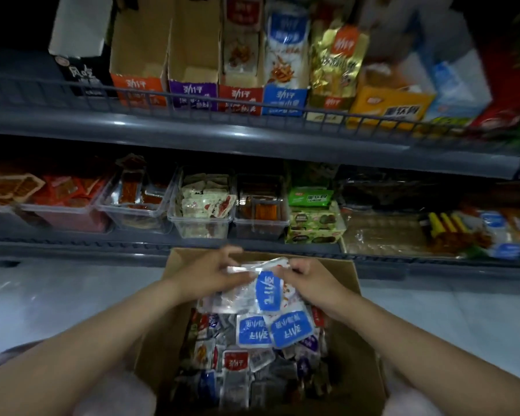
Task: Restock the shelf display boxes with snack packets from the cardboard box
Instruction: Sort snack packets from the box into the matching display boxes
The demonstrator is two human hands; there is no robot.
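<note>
You have the bunch of blue-label packets [267, 291] just above the far end of the cardboard box [347, 271]. Your left grip [213, 270] and right grip [309, 280] both pinch its top edge with curled fingers, so it hangs between them. This looks like the gathering step, with nothing shelved yet. Next, lift it to the matching blue display box [284, 99], far on the upper shelf [192, 127], keeping the slippery wrappers squared together.
</note>
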